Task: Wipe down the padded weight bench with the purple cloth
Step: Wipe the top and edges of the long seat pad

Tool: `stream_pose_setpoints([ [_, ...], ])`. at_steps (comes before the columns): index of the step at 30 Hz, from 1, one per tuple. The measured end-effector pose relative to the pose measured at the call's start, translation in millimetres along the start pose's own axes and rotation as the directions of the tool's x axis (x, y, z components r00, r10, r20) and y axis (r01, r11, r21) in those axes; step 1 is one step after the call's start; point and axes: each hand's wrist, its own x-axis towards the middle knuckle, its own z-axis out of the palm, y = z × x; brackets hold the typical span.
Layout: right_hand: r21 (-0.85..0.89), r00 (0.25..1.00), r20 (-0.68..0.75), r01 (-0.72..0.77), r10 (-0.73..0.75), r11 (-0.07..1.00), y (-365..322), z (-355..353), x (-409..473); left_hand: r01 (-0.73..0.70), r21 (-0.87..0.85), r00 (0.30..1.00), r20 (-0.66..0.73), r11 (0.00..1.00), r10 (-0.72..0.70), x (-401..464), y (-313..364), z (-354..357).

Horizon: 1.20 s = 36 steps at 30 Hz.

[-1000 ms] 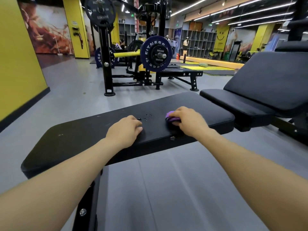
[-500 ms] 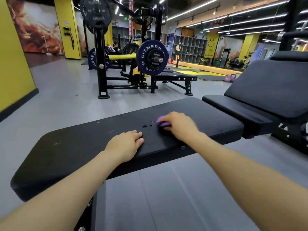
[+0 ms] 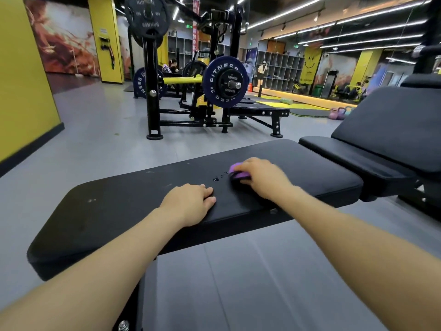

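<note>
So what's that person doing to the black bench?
A person is cleaning the padded bench in a gym. Their right hand presses a purple cloth onto the pad, right next to some small droplets that aren't wiped up yet. Their left hand rests flat on the bench, holding nothing. A few pale smudges show further along the pad.

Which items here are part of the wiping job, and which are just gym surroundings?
Job: flat black padded weight bench; purple cloth under right hand; left hand resting on bench.
Surroundings: blue weight plate; black inclined bench; pink kettlebells.
</note>
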Motion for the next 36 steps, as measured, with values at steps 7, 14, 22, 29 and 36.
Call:
stream_pose_setpoints([
  [7,-0.089,0.962,-0.089,-0.266,0.258,0.96,11,10,11,-0.026,0.03,1.0,-0.01,0.999,0.026,1,-4,4],
  [14,-0.036,0.997,0.038,-0.068,0.07,0.997,15,-8,6,-0.024,0.034,1.0,0.005,0.999,0.024,2,-2,0],
  [22,-0.004,0.964,-0.098,-0.249,0.248,0.968,0,15,14,-0.046,0.052,0.999,-0.014,0.998,0.047,8,-10,0],
  [29,0.039,0.996,0.07,-0.067,0.064,0.997,-7,-5,15,-0.092,0.097,0.995,0.04,0.991,0.089,13,-8,-12],
  [36,0.006,0.931,-0.065,-0.36,0.36,0.933,5,14,32,-0.156,0.095,0.984,-0.065,0.983,0.163,29,-24,-17],
])
